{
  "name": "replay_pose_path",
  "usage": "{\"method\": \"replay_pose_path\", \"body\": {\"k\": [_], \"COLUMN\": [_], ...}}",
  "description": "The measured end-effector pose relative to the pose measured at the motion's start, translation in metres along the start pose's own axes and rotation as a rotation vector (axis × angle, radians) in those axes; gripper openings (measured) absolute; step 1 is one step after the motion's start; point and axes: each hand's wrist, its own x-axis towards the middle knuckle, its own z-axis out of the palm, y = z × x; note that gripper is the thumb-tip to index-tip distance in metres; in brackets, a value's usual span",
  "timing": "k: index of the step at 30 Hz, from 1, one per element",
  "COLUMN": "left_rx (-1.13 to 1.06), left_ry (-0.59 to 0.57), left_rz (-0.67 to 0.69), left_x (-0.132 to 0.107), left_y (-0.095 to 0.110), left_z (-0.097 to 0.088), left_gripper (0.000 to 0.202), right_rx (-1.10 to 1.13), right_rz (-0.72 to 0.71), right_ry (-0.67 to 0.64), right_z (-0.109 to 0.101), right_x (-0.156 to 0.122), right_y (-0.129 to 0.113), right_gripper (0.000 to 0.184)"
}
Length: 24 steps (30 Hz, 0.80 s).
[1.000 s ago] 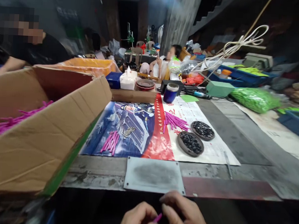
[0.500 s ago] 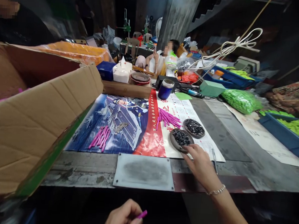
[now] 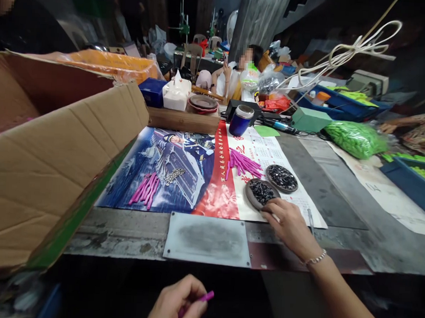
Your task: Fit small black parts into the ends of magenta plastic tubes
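Note:
Low in front of me, my left hand (image 3: 179, 300) is closed round a thin magenta tube (image 3: 208, 296), whose end sticks out past the fingers. My right hand (image 3: 290, 227) is at the near rim of a round dish (image 3: 250, 199) filled with small black pieces (image 3: 262, 192). Its thumb and fingertips are bent together there; anything between them is hidden. Just behind, a second dish (image 3: 294, 188) holds similar black pieces. A pile of magenta tubes (image 3: 244, 163) lies beyond the dishes, and another bunch (image 3: 145, 189) lies left on the poster, beside small metallic beads (image 3: 175, 176).
A large cardboard box (image 3: 62, 170) stands at the left. A grey plate (image 3: 208, 239) lies at the table edge. Behind are a blue jar (image 3: 240, 121), a tissue pack (image 3: 176, 94) and a green bag (image 3: 356, 139). A pen (image 3: 311, 221) is beside my right wrist. Other people are nearby.
The view has shifted slightly, so the table things sit a little farther right. My right hand's fingers have drawn closer together at the dish rim. The left hand keeps its tube.

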Motion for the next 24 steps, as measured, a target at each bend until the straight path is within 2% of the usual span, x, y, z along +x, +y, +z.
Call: {"method": "replay_pose_path", "body": {"k": [3, 4, 6, 8, 11, 14, 19, 21, 24], "left_rx": [0.157, 0.191, 0.26, 0.349, 0.483, 0.572, 0.634, 0.654, 0.688], "left_ry": [0.024, 0.025, 0.021, 0.02, 0.014, 0.01, 0.007, 0.003, -0.012], "left_rz": [0.107, 0.142, 0.208, 0.274, 0.349, 0.394, 0.43, 0.443, 0.444], "left_x": [-0.005, -0.006, -0.009, -0.011, -0.016, -0.019, -0.023, -0.023, -0.024], "left_y": [0.016, 0.021, 0.03, 0.035, 0.04, 0.045, 0.051, 0.051, 0.05], "left_z": [-0.001, -0.002, -0.002, -0.001, 0.0, 0.001, -0.002, -0.003, -0.004], "left_gripper": [0.015, 0.014, 0.013, 0.012, 0.013, 0.015, 0.017, 0.018, 0.019], "right_rx": [0.175, 0.315, 0.564, 0.758, 0.897, 0.924, 0.92, 0.884, 0.768], "right_rz": [0.022, 0.067, 0.116, 0.091, 0.038, -0.005, -0.112, -0.147, -0.218], "right_ry": [-0.025, -0.045, -0.19, -0.341, -0.494, -0.554, -0.598, -0.58, -0.487], "right_z": [-0.015, -0.019, -0.024, -0.024, -0.018, -0.012, -0.014, -0.015, -0.016], "right_x": [-0.016, -0.023, -0.037, -0.05, -0.062, -0.067, -0.067, -0.069, -0.075], "right_y": [-0.027, -0.04, -0.069, -0.095, -0.121, -0.128, -0.125, -0.127, -0.134], "right_gripper": [0.03, 0.028, 0.028, 0.026, 0.025, 0.025, 0.022, 0.02, 0.018]}}
